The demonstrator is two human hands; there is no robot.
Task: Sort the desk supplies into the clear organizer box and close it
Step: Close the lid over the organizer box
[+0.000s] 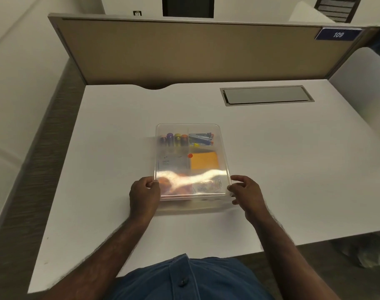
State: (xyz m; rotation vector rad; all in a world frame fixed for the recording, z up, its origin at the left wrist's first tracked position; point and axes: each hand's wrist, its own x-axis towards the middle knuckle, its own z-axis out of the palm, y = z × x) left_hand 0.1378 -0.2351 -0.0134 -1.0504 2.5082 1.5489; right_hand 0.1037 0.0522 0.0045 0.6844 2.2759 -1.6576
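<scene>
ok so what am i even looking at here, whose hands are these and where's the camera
There is no machine here: a person wears one camera on the head, looking forward and down at a white desk. The left hand and right hand each pinch a near corner of the clear lid over a clear organizer box. Through the lid you can see markers, an orange pad of sticky notes and paper clips, sorted into compartments. Whether the lid is fully seated is blurred.

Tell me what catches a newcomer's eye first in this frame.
The clear organizer box at mid-desk, its lid on, shows orange sticky notes and coloured supplies through the plastic. Both hands, left hand and right hand, grip its near corners. A blue 109 sign sits on the partition, far right.
</scene>
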